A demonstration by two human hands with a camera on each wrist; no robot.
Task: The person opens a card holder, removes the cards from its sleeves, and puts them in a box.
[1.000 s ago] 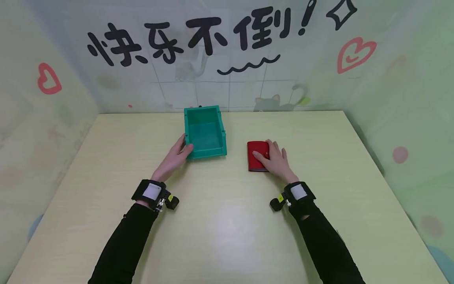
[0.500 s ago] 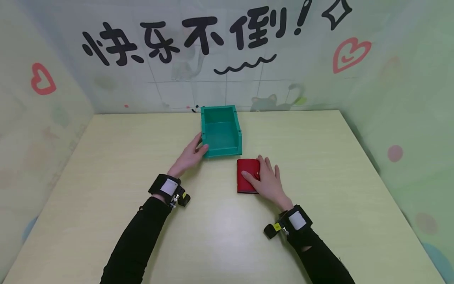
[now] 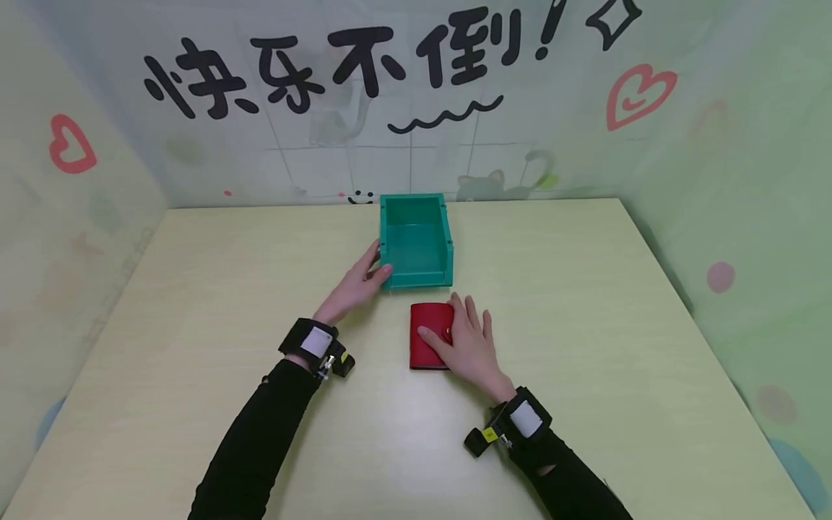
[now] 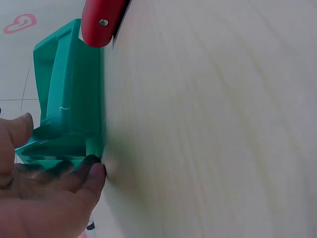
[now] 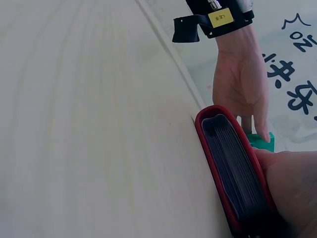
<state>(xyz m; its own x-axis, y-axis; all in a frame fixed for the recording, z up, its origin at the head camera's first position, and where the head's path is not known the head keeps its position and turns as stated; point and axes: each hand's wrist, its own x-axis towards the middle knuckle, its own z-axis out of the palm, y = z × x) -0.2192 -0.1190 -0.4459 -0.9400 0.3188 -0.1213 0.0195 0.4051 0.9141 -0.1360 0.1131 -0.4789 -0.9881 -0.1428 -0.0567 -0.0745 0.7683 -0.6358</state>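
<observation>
A green plastic bin (image 3: 419, 281) stands at the back middle of the table, its inside facing up and bare. My left hand (image 3: 354, 290) grips its near left corner; in the left wrist view the thumb (image 4: 21, 128) lies by the rim and the fingers along the outer wall. In front of the bin is a red card holder (image 3: 425, 318) with a snap strap. My right hand (image 3: 473, 352) holds it from the right, thumb on the cover. Stacked dark sleeves (image 5: 233, 168) show at its edge in the right wrist view. Whether it touches the table cannot be told.
A pale wooden table (image 3: 390, 448) lies under both hands. Printed cloth walls (image 3: 260, 159) enclose it at the back and on both sides. A black camera strap (image 3: 310, 343) is on the left wrist, another strap (image 3: 523, 419) on the right.
My left hand has shifted the bin to the right. My right hand has brought the card holder left and nearer to me, from beside the bin to in front of it.
</observation>
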